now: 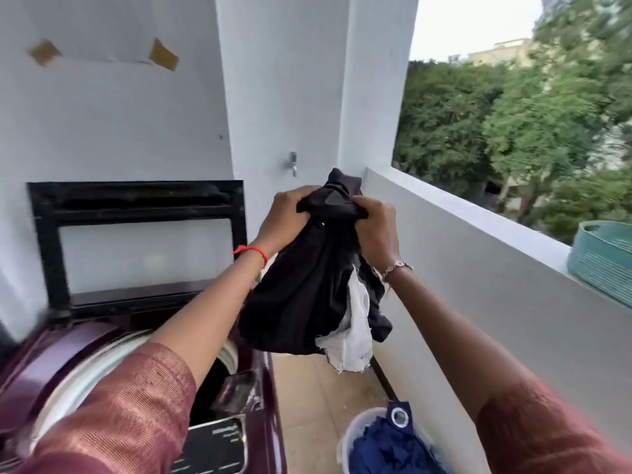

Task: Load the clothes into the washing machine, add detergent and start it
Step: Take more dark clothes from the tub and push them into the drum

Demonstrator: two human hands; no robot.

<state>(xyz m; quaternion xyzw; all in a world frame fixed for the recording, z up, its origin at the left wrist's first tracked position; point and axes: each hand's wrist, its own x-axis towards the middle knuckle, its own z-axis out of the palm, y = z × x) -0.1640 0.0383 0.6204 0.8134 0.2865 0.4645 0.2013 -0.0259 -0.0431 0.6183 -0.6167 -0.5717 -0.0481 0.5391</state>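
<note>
1. The left hand [287, 217] and right hand [376, 227] are raised side by side, close together. Each has its fingers curled tight round the bunched top of a black garment [307, 295].
2. The garment hangs in the air from both fists, with a tuft of it sticking up between them. It is to the right of the washer [263, 388] and above the tiled floor [307, 405], not yet in the drum.
3. A white lining [355, 333] (frayed at its edge) droops from the garment's lower right.
4. The washer, a maroon top-loader, stands at the lower left. Its lid [136, 248] is tipped up against the wall and the drum [212, 381] is open. The left forearm crosses above the opening, and the inside is too dark to tell what it holds.
5. A dark panel [215, 446] lies along the washer's near edge; its print is blurred.
6. A pale bucket [345, 443] sits on the floor just right of the washer, below the garment. It holds blue cloth [386, 449] with a metal eyelet [399, 416] at its top.
7. A teal basket [602, 265] rests on the balcony ledge [478, 213] at the far right, with trees [496, 131] beyond.
8. A metal hook [292, 163] is fixed to the wall above the hands, and two bits of tape [163, 55] are stuck higher up on the left.
9. A red thread [253, 250] circles the left wrist and a bracelet [396, 266] the right.
</note>
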